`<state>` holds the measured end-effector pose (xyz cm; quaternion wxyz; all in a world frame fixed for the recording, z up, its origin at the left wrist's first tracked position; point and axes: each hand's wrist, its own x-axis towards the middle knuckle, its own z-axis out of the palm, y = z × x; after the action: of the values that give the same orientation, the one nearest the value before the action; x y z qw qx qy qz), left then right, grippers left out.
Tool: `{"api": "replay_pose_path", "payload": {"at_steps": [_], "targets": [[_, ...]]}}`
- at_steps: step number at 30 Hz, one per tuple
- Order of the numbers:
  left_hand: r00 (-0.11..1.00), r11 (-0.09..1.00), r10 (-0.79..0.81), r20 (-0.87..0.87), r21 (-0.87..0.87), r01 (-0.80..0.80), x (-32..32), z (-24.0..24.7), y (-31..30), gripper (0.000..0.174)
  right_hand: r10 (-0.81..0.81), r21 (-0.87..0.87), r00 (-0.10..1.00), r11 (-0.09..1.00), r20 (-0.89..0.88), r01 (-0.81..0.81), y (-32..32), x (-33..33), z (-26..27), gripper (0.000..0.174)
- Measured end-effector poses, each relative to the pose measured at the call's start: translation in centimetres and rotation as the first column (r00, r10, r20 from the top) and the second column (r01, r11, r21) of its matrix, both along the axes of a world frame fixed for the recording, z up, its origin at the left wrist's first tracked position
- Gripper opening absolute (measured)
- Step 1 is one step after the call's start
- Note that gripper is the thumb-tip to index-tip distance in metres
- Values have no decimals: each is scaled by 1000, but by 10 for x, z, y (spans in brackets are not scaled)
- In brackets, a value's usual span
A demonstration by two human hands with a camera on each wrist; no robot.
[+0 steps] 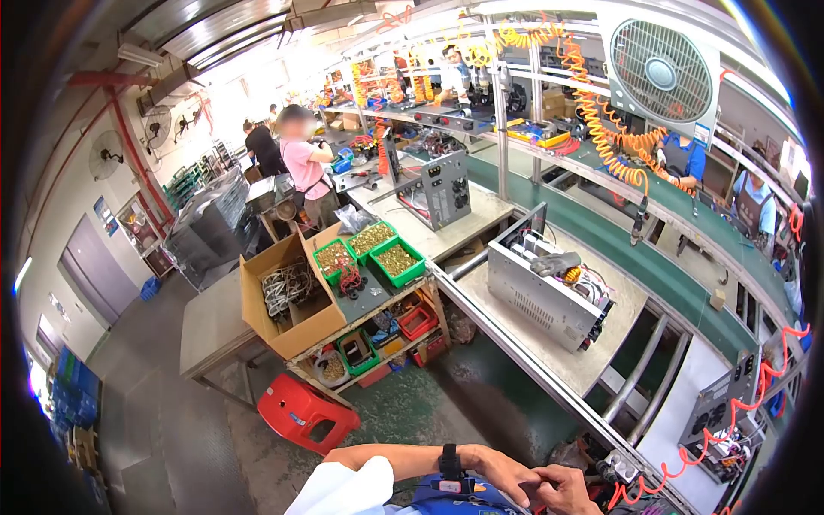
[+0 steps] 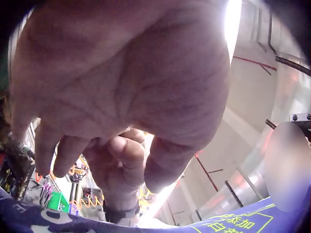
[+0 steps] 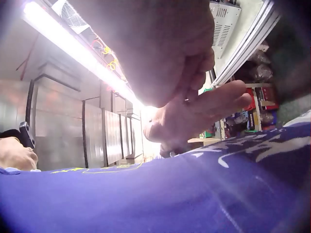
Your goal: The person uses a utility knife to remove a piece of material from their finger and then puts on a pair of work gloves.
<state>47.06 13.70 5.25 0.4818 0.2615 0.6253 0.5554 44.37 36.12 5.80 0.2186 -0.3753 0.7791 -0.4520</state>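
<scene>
Low in the head view, both bare hands meet in front of a blue apron [image 1: 476, 500]. My left hand [image 1: 500, 473], with a black strap at its wrist, reaches rightward and its fingers overlap those of my right hand [image 1: 564, 491]. In the left wrist view, the left palm [image 2: 121, 82] fills the upper part, its fingers hanging loosely. The right wrist view has the right hand [image 3: 160, 53] large and dark above, its fingers loosely bent beside the left hand's extended fingers [image 3: 221, 99]. No object shows between the hands.
A metal equipment case [image 1: 545, 296] with a grey glove [image 1: 555, 263] on top rests on the conveyor line. Left of it are green bins [image 1: 399, 262] of small parts, a cardboard box [image 1: 296, 330] of cables and a red stool [image 1: 306, 414]. A red coiled hose [image 1: 687, 459] hangs at right.
</scene>
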Motion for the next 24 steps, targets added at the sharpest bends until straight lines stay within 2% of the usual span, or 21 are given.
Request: {"api": "replay_pose_path", "payload": {"at_steps": [2,4,5,8,11,14,16,17,21,24], "targets": [[989,992,-33,-143,-126,15,-1,-7,-2,68,-1,-30,997,1000,76,3,4,2,5,29],[993,994,-107,-49,-43,105,-8,-8,2,67,-1,-24,992,1000,123,4,2,3,14,29],[989,989,-149,-5,4,149,-12,-9,6,67,-21,43,991,999,130,16,0,2,14,29],[996,974,-85,7,212,82,-12,-27,11,59,-35,23,997,999,67,33,1,-1,-1,29],[993,990,-81,-82,107,89,-8,-36,8,60,-21,-36,996,999,84,24,4,2,-1,30],[989,987,-146,-7,67,146,-14,-34,9,64,-32,8,991,999,131,31,1,2,11,30],[995,978,-102,-18,180,103,-14,-30,11,65,-45,49,989,998,143,39,-2,0,9,31],[997,969,-77,-23,233,81,-13,-27,11,66,-46,19,994,999,96,45,1,-1,0,30],[996,989,-90,-18,116,92,-7,-24,3,65,1,-60,998,998,68,3,5,2,-2,32],[995,989,-95,-40,106,99,-11,-30,6,66,-32,47,989,999,145,26,-2,1,8,34]]}}
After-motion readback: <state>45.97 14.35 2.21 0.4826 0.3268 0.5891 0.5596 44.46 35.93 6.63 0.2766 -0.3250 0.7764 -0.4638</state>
